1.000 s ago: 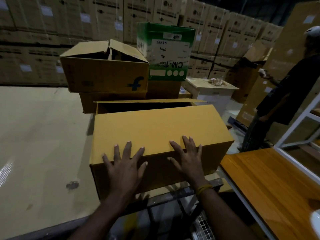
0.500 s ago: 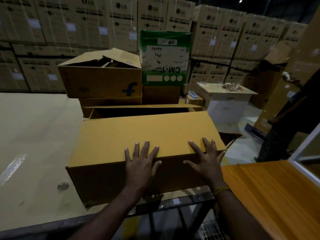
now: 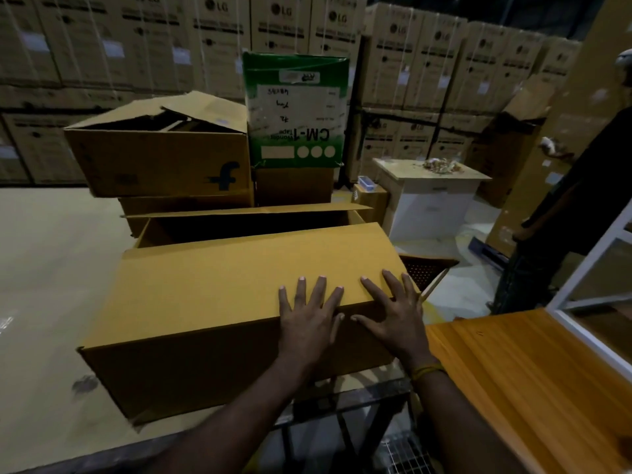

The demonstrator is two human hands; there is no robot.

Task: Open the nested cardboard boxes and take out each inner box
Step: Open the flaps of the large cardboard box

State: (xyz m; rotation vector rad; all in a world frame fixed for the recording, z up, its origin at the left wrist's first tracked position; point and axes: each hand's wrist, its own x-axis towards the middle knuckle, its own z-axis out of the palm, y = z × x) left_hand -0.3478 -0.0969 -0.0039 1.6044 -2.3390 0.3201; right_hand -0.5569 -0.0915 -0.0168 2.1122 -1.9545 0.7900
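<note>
While both bare hands lie flat on it, a long, closed, yellow-brown cardboard box (image 3: 239, 302) rests lengthwise across a pale work table (image 3: 44, 302), filling the middle of the view. The left hand (image 3: 307, 323) sits on the box's near top edge at about five o'clock from the box's middle, fingers spread apart and pointing toward twelve o'clock, palm draped over the edge, gripping nothing. The right hand (image 3: 393, 319) lies just beside it at three o'clock, close to the box's right end, fingers likewise splayed and pressed flat; a yellow thread band (image 3: 427, 371) circles its wrist. The thumbs nearly meet.

Directly behind the box, at twelve o'clock, a larger brown carton with raised flaps (image 3: 246, 224) stands open, its inside dark. Beyond it, at eleven o'clock, a brown carton with a dark letter "f" printed on it (image 3: 157, 162) sits tilted atop another box, its flaps loose. At one o'clock stands a green and white carton (image 3: 295, 111) with its print upside down.

At four o'clock an orange wood-grain tabletop (image 3: 530, 388) adjoins the work table. At two o'clock a white cabinet (image 3: 431, 200) carries a small heap of scraps. A person in dark clothing (image 3: 574, 206) stands at the right edge, at three o'clock. A wall of stacked brown cartons (image 3: 427, 63) fills the background.
</note>
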